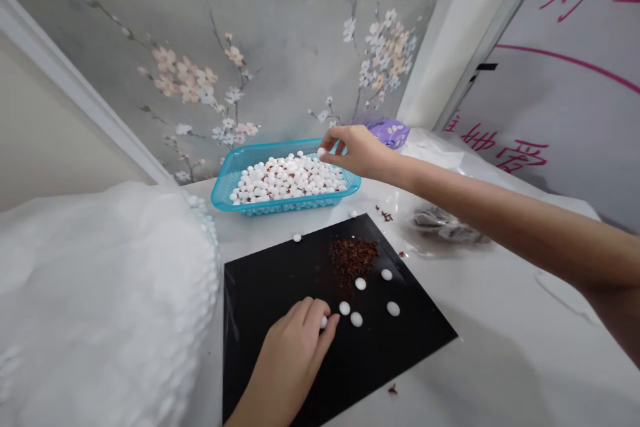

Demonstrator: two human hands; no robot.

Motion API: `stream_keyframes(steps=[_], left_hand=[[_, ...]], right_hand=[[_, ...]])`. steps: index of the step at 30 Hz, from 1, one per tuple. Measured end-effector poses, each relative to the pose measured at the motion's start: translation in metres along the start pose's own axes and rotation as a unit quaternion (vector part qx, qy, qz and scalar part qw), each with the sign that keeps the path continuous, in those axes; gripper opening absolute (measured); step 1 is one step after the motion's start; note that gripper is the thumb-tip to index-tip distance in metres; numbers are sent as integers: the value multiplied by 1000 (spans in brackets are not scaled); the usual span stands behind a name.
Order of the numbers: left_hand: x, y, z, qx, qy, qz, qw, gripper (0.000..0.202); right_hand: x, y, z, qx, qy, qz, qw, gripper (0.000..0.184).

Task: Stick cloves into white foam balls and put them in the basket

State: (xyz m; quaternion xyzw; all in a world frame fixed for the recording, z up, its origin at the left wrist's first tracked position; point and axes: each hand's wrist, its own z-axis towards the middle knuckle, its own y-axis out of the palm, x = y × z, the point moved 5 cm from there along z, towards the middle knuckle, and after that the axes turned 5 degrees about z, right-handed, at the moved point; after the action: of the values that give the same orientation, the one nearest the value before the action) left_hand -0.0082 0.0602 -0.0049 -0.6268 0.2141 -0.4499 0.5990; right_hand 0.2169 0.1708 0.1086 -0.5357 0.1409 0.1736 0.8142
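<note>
I judge the white seeds [357,319] to be small, light, hard and smooth, apt to roll or slip, so each is best pinched across its middle between fingertips. My left hand [295,347] rests curled on the black mat [260,280], pinching one seed, with the loose ones just beside its fingers. My right hand [357,150] pinches another over the far rim of the blue basket [280,207], which is heaped with more.
</note>
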Motion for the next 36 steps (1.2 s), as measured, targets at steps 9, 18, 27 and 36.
stream_keyframes(steps=[9, 18, 27, 36], left_hand=[[-7, -4, 1, -6, -63, -98, 993, 19], [-25, -2, 0, 8, -182, -251, 951, 25], [-40, -9, -1, 93, -273, -371, 883, 36], [-39, -7, -2, 95, -263, -374, 884, 33]], right_hand=[[-13, 3, -26, -24, -34, -28, 999, 33], [-17, -29, -52, 90, -26, -3, 996, 7], [-26, 14, -92, -81, -7, -149, 985, 20], [23, 48, -101, -140, 148, -45, 978, 12]])
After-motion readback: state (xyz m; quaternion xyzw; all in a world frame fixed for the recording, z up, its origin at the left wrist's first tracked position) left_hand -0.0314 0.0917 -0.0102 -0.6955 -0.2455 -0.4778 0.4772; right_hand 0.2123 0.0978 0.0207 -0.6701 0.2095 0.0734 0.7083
